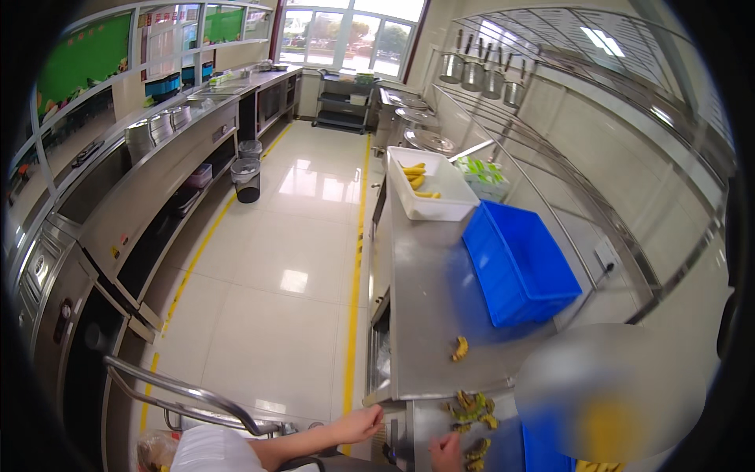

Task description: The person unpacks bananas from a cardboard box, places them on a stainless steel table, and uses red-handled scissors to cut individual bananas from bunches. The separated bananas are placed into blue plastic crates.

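Observation:
At the bottom centre my left hand is loosely curled over the gap beside the steel worktable; whether it holds anything cannot be told. My right hand is at the near edge of the steel surface, its fingers partly cut off by the picture's rim. Just right of it lie cut banana crown stems, with more green and brown stems above them. One yellow stem piece lies farther up the worktable. Bananas show at the bottom edge beside a blue crate.
A tall blue plastic crate stands on the worktable. Behind it, a white tub holds several bananas. A blurred round patch hides the lower right. A steel cart handle is at lower left; trash bins stand across the aisle.

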Demonstrator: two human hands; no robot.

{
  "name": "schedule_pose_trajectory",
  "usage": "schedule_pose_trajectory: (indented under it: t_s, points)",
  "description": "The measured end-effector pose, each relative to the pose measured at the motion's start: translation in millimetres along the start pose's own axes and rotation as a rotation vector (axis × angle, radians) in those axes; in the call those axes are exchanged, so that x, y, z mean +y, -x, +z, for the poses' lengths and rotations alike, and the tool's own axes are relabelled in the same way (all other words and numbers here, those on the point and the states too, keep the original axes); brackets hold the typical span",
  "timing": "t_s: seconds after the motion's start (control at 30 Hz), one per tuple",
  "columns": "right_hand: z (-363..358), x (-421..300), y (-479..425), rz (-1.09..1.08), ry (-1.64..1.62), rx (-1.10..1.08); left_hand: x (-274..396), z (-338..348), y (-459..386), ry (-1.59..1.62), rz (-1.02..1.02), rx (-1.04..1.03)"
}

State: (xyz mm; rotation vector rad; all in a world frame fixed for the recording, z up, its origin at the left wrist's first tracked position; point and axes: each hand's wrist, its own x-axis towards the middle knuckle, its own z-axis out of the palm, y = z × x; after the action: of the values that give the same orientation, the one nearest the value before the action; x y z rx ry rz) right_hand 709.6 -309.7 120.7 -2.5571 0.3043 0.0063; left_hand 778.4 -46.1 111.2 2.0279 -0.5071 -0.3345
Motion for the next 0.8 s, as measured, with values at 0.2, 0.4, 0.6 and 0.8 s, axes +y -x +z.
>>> schedule_pose_trajectory:
  t_s: [0.2,0.4,0.6,0.8]
  points:
    - [44.7,-148.7,-182.1,-0.391,-0.234,-0.293,-34.0,-130.1,-88.2,-0.14,0.072,0.274]
    - [105.2,-254.1,-361.9,-0.695,-0.126,-0.357,-100.6,-243.3,-189.3,-0.184,0.08,0.354]
    - [182.5,-362.7,-536.7,-0.714,-0.334,-0.434,-167.2,-393.0,-292.1,-0.233,-0.327,0.404]
    - [206.6,-492.5,-673.8,-0.623,-0.254,-0.59,-263.1,-499.8,-333.6,-0.104,-0.555,0.661]
